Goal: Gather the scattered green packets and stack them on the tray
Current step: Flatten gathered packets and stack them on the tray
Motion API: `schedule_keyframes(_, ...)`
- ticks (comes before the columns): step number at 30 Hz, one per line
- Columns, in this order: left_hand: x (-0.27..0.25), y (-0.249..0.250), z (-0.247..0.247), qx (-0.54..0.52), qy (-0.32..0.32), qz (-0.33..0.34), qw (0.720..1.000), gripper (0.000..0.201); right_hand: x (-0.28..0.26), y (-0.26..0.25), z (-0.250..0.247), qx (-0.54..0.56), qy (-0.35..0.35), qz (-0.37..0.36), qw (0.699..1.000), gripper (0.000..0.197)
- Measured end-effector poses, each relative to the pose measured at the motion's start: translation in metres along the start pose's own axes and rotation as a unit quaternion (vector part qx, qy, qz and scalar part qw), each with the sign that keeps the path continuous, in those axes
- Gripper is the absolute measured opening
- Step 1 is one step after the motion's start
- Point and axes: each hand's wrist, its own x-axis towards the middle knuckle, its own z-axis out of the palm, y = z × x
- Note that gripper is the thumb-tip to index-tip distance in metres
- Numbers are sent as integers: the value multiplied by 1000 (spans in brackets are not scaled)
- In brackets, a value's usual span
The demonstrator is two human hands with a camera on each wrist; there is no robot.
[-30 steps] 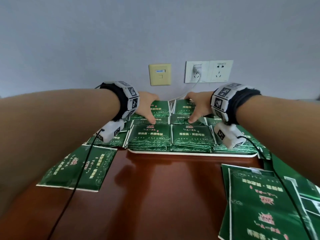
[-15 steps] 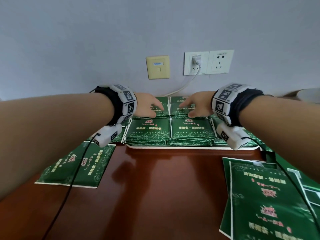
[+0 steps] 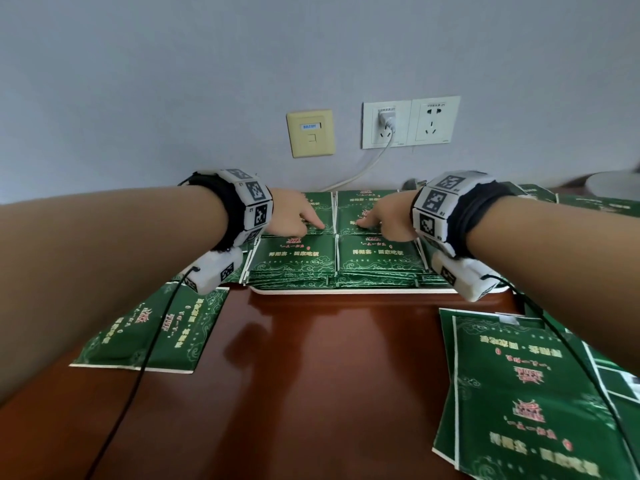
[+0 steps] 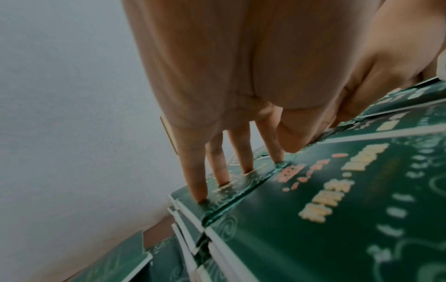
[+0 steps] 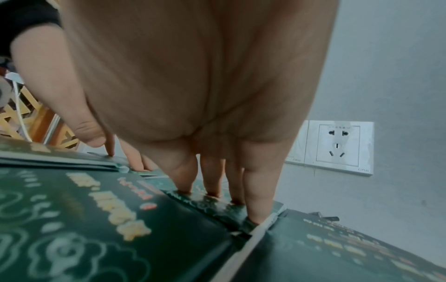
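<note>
Both sets of fingers straight, gripping nothing: left hand (image 3: 292, 220) and right hand (image 3: 386, 220) pressing fingertips (image 4: 200, 196) onto far-row packets (image 3: 367, 213) stacked on the tray (image 3: 346, 291). Loose packets (image 3: 152, 332) nearer than the fingers, on the bench (image 3: 311, 375). Probably light, thin, glossy, slippery, bendable; best pinched by an edge.

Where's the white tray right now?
In the head view the white tray sits at the table's far edge below the wall sockets, buried under green packet stacks, only its front rim showing.
</note>
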Motion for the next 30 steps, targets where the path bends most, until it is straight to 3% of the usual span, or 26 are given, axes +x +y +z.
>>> schedule_keyframes(4, -4, -1, -2, 9, -3, -2, 1000, 43, -8, -1, -4, 17, 6, 4, 1000, 51)
schedule_keyframes(8, -20, -8, -11, 3, -1, -5, 1000, 45, -24, -6, -11, 92, 33, 34, 995, 71)
schedule_keyframes(13, -59, -22, -15, 10, 4, -32, 999, 45, -48, -30, -23, 128, 55, 12, 990, 67)
schedule_keyframes(19, -125, -45, 1, 38, -5, -74, 997, 44, -80, -86, -40, 94, 74, -56, 991, 59)
schedule_keyframes(24, -183, -85, 54, 20, -74, -162, 984, 47, -84, -148, -47, 53, 89, -79, 991, 54)
schedule_keyframes(28, -224, -111, 88, -8, -87, -228, 970, 60, -87, -200, -50, 27, 102, -142, 984, 62)
schedule_keyframes(30, -236, -115, 96, -32, -99, -231, 967, 61, -80, -221, -49, 32, 99, -160, 981, 62)
